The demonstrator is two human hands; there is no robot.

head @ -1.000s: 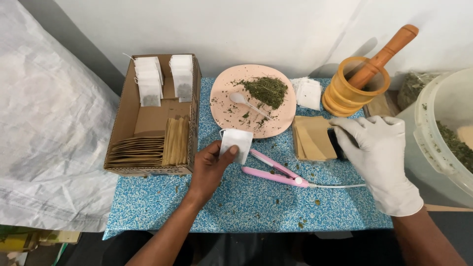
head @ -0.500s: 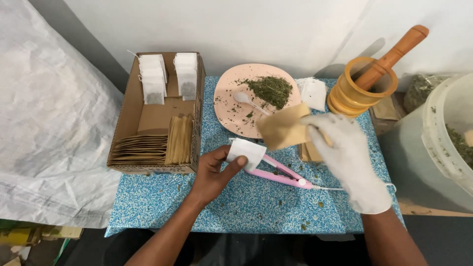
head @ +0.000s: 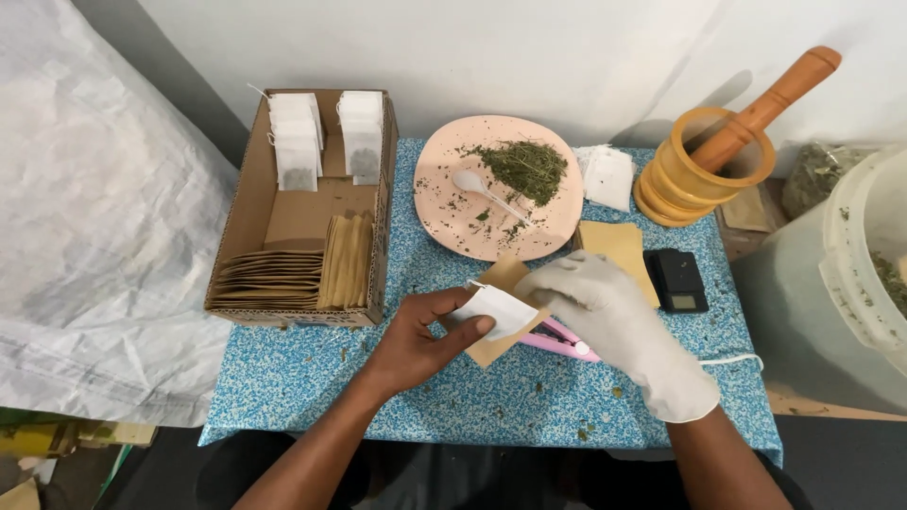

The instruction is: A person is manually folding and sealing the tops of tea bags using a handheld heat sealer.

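Centrally, above the surface: left hand, fingers clamped on 1 white tea bag; gloved right hand, fingers pinching 1 brown envelope behind it, mouths aligned for insertion.

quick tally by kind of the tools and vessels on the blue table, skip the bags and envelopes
Pink plate: 1
White spoon: 1
Yellow mortar: 1
Wooden pestle: 1
Black pocket scale: 1
Cardboard box: 1
Pink sealer tool, partly behind the hands: 1
Total: 7
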